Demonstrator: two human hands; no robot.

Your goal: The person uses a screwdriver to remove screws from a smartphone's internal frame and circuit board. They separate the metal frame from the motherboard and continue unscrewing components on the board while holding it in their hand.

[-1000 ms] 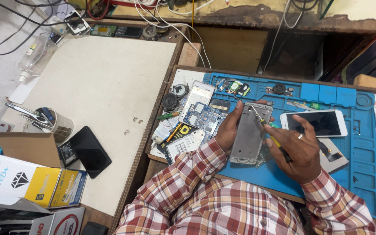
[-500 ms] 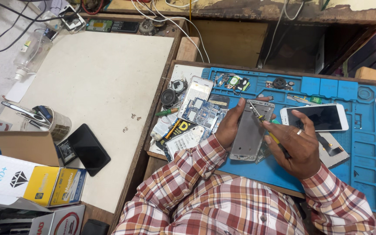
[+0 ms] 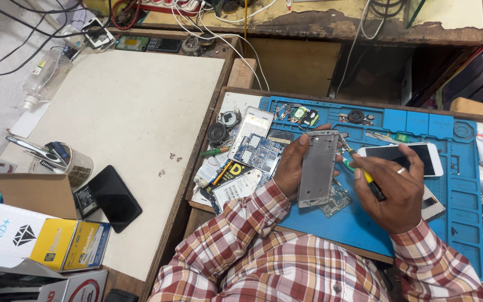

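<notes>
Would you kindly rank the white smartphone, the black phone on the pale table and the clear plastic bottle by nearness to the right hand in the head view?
1. White smartphone, just beyond the right hand.
2. Black phone, far left.
3. Clear plastic bottle, far upper left.

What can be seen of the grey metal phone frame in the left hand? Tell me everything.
The grey metal phone frame is a flat, rounded rectangle, stripped bare, with small cut-outs. The left hand grips its left edge and holds it lengthwise over the blue work mat. The right hand brings a yellow-handled screwdriver to its right edge.
</notes>
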